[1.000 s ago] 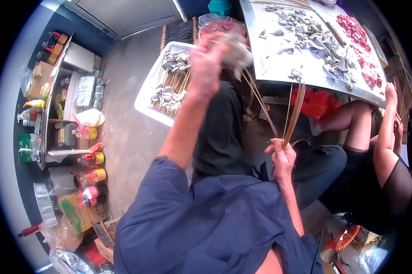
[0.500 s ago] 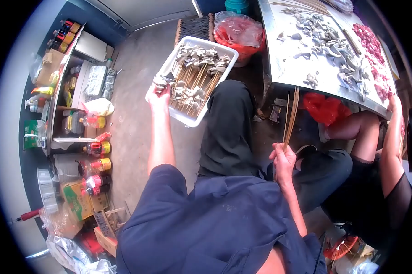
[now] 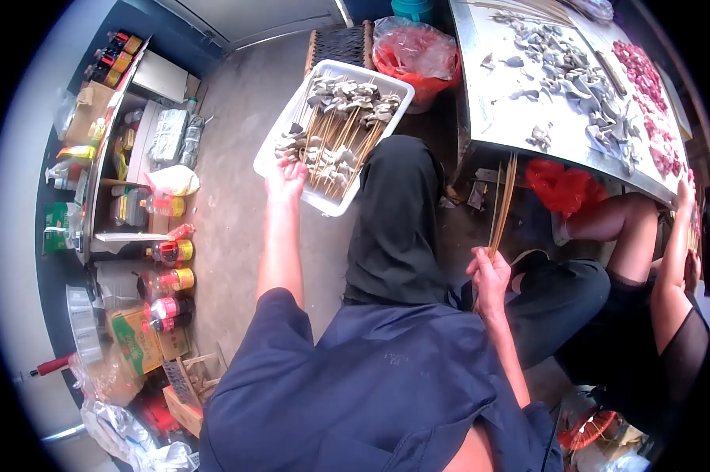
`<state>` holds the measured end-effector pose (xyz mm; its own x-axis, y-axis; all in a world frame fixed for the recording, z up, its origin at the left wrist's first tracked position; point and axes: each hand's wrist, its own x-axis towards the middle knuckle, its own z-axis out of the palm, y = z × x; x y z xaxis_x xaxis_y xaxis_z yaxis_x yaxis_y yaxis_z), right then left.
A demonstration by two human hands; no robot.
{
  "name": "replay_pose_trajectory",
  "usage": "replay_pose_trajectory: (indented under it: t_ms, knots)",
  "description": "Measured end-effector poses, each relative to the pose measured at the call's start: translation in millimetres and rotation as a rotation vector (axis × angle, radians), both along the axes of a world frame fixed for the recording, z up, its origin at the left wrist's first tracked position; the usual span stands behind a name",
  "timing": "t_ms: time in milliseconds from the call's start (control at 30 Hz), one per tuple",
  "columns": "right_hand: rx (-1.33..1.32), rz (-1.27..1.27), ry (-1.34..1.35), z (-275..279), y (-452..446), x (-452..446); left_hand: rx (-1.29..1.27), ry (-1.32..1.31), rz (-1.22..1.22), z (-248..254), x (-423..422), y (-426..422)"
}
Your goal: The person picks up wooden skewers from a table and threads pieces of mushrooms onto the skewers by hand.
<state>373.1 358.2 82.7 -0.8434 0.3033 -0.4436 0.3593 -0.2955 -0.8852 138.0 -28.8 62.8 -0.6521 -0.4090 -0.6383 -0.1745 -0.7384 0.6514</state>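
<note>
My left hand [image 3: 285, 181] is at the left side of a white tray [image 3: 338, 209], its fingers loosely apart just below a cluster of grey, sliced-looking pieces [image 3: 289, 142] on a skewer. That skewer lies at the tray's left edge; whether a fingertip still touches it is hard to see. Inside the tray are many bamboo skewers threaded with grey pieces [image 3: 347, 94], in two rows. My right hand [image 3: 490, 275] is closed around a bundle of bare bamboo skewers [image 3: 505, 204], which point up toward the table edge.
On the metal-edged table [image 3: 488, 118] lie loose grey pieces [image 3: 567, 71] and red meat chunks [image 3: 644, 86]. A co-worker's arm [image 3: 676, 236] reaches to its right edge. A red bag-lined bucket [image 3: 414, 59] stands behind the tray. Bottles [image 3: 170, 281] and shelves line the left wall.
My left hand has drawn back slightly toward me and right, leaving the skewer of grey pieces in the tray. My right hand has hardly moved. The co-worker's hand has shifted slightly.
</note>
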Motion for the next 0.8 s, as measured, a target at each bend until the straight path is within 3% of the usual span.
replay_pose_trajectory:
  t_ms: [33,100,133,200,233,267,300,333,367,400,433,533,700,800]
  knots:
    - [-0.006,0.005,-0.008,0,0,-1,0.000,0.003,-0.001,6,9,15]
    - [-0.039,0.011,0.003,2,-3,-2,-0.381,0.006,-0.006,8,20,34]
    - [-0.067,0.017,0.014,3,-3,-2,-0.589,0.098,-0.031,6,23,40]
    - [-0.072,0.028,0.036,-3,-3,-1,-1.282,0.177,-0.133,8,15,42]
    - [-0.075,0.021,0.043,0,-4,0,-1.336,0.264,-0.252,0,7,31]
    - [-0.033,0.029,0.039,0,-5,1,-1.610,0.235,-0.396,-24,-11,8]
    - [0.010,0.032,0.038,-1,-4,1,-1.618,0.107,-0.544,-31,-20,6]
    - [-0.004,0.041,0.047,-6,-5,2,-1.436,0.140,-0.694,-77,-42,-22]
    - [-0.019,0.060,0.058,-8,-4,4,-1.622,0.113,-0.739,-50,-27,-4]
    - [-0.051,0.067,0.034,-6,-3,6,-1.644,0.049,-0.773,-39,-25,3]
    - [-0.091,0.080,0.010,-5,-5,7,-1.461,0.033,-0.790,-62,-39,-14]
    - [-0.118,0.092,0.055,-2,-3,9,-1.612,-0.021,-0.744,-4,-19,21]
    - [-0.130,0.057,0.158,10,-1,7,-1.525,0.380,-0.447,7,-36,57]
    - [-0.138,0.020,0.206,19,1,5,-1.139,0.653,-0.542,72,-36,124]
